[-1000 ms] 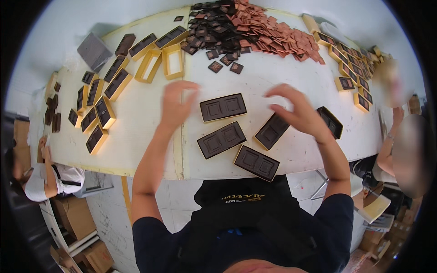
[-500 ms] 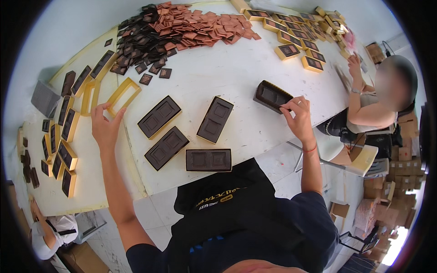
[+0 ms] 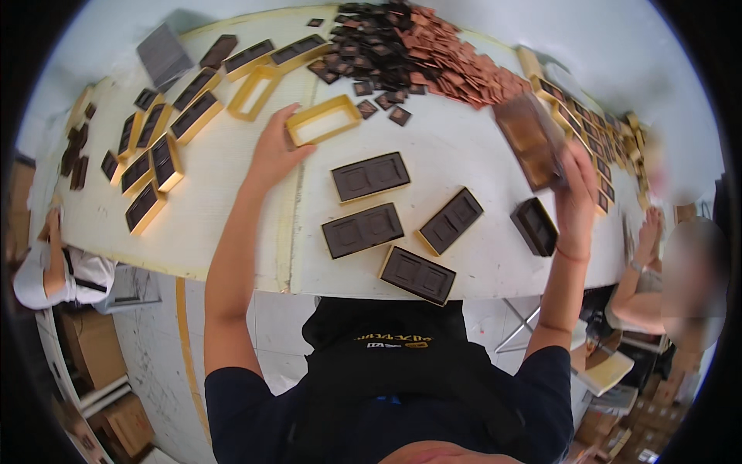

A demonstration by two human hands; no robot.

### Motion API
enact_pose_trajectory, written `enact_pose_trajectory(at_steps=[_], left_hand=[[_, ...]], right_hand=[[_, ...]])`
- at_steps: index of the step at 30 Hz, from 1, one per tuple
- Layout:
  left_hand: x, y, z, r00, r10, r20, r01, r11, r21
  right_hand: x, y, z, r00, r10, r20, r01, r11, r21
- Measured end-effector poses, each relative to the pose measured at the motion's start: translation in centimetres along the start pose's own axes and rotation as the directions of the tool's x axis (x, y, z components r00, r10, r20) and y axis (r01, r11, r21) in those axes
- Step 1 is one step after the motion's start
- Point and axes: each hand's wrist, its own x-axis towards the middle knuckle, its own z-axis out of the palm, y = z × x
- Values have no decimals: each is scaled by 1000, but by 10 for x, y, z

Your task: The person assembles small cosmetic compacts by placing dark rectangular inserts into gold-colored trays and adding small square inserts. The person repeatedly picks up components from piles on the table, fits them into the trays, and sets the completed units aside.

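Left hand [image 3: 272,153] grips empty gold box frame [image 3: 322,124] by its end; right hand [image 3: 576,182] clasps blurred brown tray [image 3: 529,147] above white table [image 3: 232,201].

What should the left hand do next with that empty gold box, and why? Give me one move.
Probably draw the empty gold box toward the table's near edge. The left hand already grips its end, and four dark insert trays lie there unboxed. The right hand is busy holding up a blurred box.

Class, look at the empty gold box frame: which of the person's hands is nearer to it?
Left. The left hand touches the empty gold box frame, while the right hand holds a blurred brown box far right.
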Motion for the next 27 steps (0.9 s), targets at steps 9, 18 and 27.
enact_pose_trajectory(at_steps=[9,18,27], left_hand=[[-2,15,1,999,33,0,-33,999,4],[-3,28,8,994,-40,100,45,998,-49],[-7,31,13,984,108,140,-123,987,105]], right_hand=[[128,96,218,609,697,380,-730,679,-75],[128,162,239,897,204,392,52,832,-553],[102,151,281,890,170,422,44,891,-451]])
